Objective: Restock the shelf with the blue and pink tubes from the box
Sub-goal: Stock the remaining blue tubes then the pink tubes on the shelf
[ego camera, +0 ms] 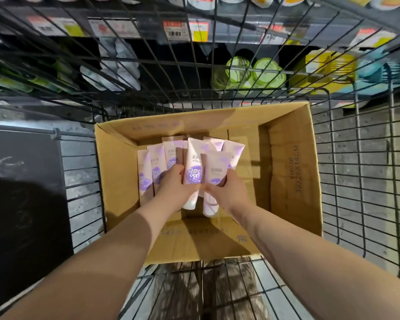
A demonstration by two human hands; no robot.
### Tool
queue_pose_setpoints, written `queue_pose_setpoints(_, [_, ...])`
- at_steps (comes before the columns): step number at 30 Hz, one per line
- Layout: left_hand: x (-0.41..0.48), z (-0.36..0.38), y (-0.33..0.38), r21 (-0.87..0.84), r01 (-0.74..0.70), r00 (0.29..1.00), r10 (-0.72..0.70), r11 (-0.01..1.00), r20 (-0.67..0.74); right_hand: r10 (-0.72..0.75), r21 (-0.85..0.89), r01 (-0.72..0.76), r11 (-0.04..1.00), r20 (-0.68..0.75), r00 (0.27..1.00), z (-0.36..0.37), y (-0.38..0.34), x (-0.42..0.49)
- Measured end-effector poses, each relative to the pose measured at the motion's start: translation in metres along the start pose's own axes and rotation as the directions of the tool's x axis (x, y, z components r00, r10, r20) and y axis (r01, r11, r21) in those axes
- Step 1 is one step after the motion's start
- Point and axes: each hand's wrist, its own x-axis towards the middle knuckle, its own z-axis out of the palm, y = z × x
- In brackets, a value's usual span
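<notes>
left hand (174, 184) curls round the left tube (194, 158), fingers over its purple label, thumb on the near side. right hand (228, 191) grips the right tube (216, 166) the same way, fingers wrapped on the far side. both hands closed on tubes, thumbs almost touching. both tubes are pink-white with purple labels, caps pointing back toward the person, crimped ends away. held tubes overlap, right one in front. row of tubes (156, 161) stands in the left part of the box (117, 162), just beside the left hand. cannot tell whether left fingers also touch that row. box sits in a wire cart (83, 181). shelf (148, 35) beyond the cart, with price tags (185, 31) and green tubs (256, 75).
</notes>
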Motion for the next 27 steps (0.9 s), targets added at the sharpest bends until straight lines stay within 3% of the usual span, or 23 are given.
queue_pose_setpoints(9, [-0.079, -0.038, 0.022, -0.219, -0.119, 0.973, 0.069, 0.968, -0.221, -0.144, -0.155, 0.150, 0.976, 0.051, 0.988, -0.038, -0.067, -0.053])
queue_pose_setpoints(16, [-0.170, -0.071, 0.046, -0.349, -0.223, 0.912, 0.068, 0.910, -0.405, -0.335, -0.152, 0.350, 0.924, 0.118, 0.935, -0.063, -0.128, -0.126])
queue_pose_setpoints(27, [-0.317, -0.141, 0.035, -0.401, -0.435, 0.737, 0.063, 0.806, -0.673, -0.628, -0.209, 0.718, 0.663, 0.366, 0.687, -0.037, -0.232, -0.264])
